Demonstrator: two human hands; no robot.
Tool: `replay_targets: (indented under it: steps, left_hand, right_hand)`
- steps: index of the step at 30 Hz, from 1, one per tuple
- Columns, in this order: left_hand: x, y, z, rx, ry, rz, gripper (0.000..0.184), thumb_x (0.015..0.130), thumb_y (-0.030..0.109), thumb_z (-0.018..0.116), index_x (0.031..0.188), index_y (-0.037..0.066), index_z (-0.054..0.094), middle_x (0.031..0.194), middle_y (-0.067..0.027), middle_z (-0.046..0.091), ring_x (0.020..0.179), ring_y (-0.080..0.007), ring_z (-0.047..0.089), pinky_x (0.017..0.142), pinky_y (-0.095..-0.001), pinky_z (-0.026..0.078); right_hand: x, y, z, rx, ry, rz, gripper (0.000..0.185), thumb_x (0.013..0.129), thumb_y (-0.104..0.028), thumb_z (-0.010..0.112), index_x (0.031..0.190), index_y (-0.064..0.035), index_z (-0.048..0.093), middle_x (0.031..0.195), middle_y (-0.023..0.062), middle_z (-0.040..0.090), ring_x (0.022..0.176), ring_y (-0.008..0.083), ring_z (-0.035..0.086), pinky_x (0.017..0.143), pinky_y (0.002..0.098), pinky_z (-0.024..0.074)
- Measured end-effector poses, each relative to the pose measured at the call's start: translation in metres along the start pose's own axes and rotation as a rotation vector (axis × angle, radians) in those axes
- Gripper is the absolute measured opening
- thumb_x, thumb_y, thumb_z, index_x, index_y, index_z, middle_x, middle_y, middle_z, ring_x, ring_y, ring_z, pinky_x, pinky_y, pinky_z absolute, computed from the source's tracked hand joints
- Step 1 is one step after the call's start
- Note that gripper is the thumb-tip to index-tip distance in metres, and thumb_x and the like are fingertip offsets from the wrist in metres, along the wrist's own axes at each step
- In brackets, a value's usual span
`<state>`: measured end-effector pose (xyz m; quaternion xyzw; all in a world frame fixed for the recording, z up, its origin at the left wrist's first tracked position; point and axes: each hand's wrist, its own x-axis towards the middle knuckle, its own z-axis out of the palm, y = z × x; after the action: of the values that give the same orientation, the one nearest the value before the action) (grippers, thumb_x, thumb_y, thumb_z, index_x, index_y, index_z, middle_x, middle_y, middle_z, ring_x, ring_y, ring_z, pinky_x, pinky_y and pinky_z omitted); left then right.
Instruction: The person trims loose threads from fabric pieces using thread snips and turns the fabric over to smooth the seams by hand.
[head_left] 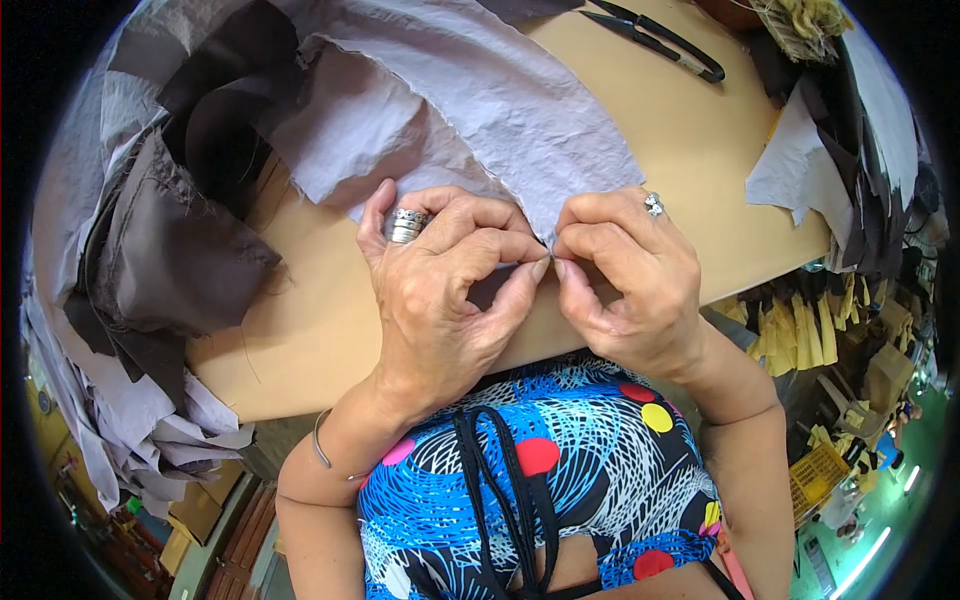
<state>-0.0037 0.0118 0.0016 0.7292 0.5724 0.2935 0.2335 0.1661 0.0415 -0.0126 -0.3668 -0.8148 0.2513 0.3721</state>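
"Both hands, how do they stand?"

"Left hand (430, 290) and right hand (640, 285) are narrowed, thumb against forefinger, fingertips almost meeting, pinching the near tip of the pale cloth (520, 110). Anything finer between them is too small to tell."

"And the cloth, where is it?"

"On the tan table (700, 150), spreading from the hands toward the far side and far left."

"What lies around it?"

"Dark cloth pieces (180, 250) on the left, black snips (660, 45) at the far right, and a hanging pile of scraps (800, 165) over the right edge"
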Motion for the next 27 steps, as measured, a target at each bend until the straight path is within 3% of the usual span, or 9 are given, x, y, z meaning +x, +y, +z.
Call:
replay_targets:
  steps: [10,18,27]
  left_hand:
    - [0.000,-0.003,0.003,-0.064,0.073,-0.006,0.011,0.068,0.009,0.072,0.075,0.014,0.065,0.083,0.0028,0.063,0.089,-0.0146,0.059,0.103,-0.0470,0.019]
    - [0.001,0.002,-0.003,-0.041,0.009,-0.022,0.010,0.070,0.010,0.073,0.077,0.011,0.066,0.087,0.0001,0.061,0.093,-0.0168,0.057,0.106,-0.0458,0.020]
    - [0.002,-0.002,0.005,-0.002,0.093,0.011,0.013,0.065,0.008,0.071,0.074,0.014,0.064,0.082,0.0032,0.062,0.092,-0.0176,0.058,0.101,-0.0456,0.022]
  right_hand:
    - [0.007,0.000,-0.006,0.250,-0.027,0.198,0.014,0.063,0.007,0.061,0.073,-0.0008,0.054,0.077,0.0096,0.058,0.063,0.0247,0.054,0.058,0.0336,0.0427]
    - [0.009,0.001,-0.010,0.268,-0.081,0.209,0.010,0.066,0.005,0.059,0.072,-0.0004,0.053,0.077,0.0096,0.057,0.060,0.0240,0.054,0.057,0.0327,0.0416]
    - [0.008,0.001,-0.005,0.155,-0.044,0.141,0.013,0.065,0.005,0.061,0.074,-0.0013,0.054,0.078,0.0095,0.057,0.064,0.0264,0.056,0.059,0.0346,0.0442]
